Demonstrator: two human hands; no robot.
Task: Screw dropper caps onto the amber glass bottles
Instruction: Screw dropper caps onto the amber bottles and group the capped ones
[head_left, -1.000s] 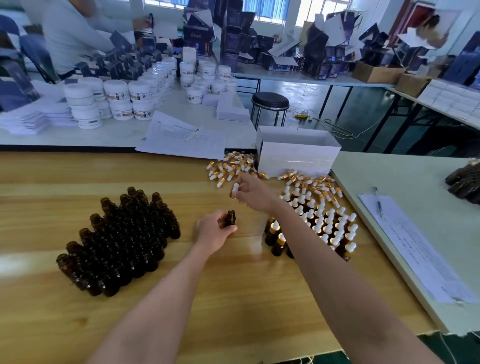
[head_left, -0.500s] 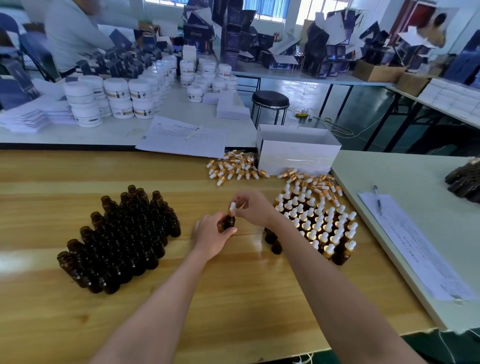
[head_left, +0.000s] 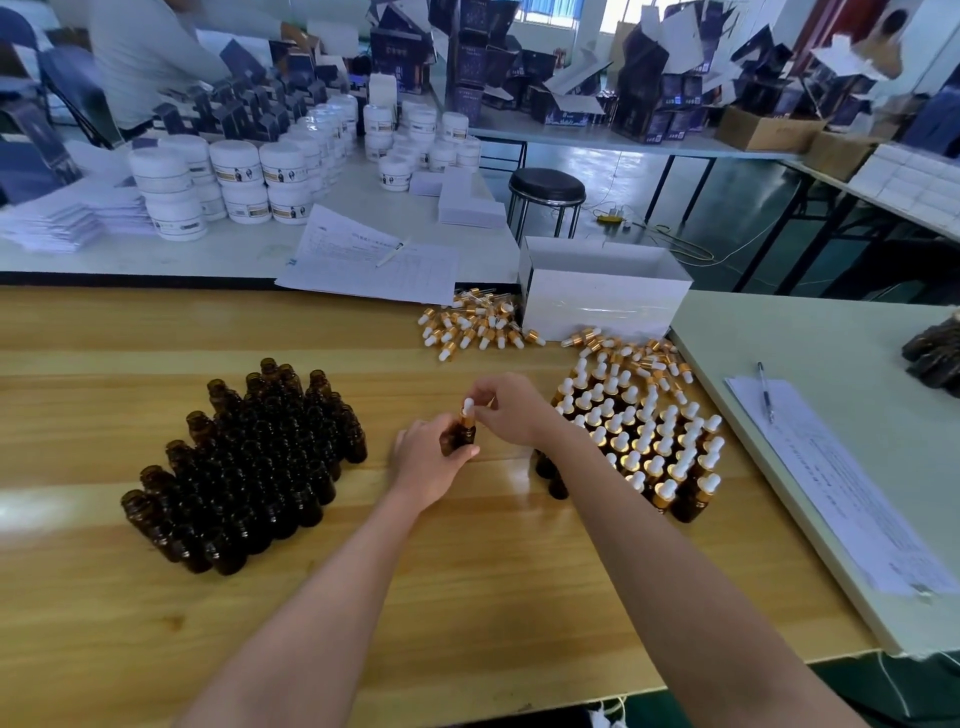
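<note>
— Where is the amber bottle (head_left: 466, 436)?
— Upright near the middle of the counter (head_left: 130, 338), with the left hand (head_left: 428, 460) wrapped round its body.
— And the right hand (head_left: 514, 408)?
— Its fingertips pinch the dropper cap (head_left: 468, 407), which sits on the bottle's neck. How far it is threaded, I cannot tell.
— The rest?
— A cluster of open bottles (head_left: 249, 462) stands to the left. The capped bottles (head_left: 644, 441) stand to the right, partly behind the right forearm. A heap of loose caps (head_left: 472, 322) lies farther back, beside a white box (head_left: 597, 296).
</note>
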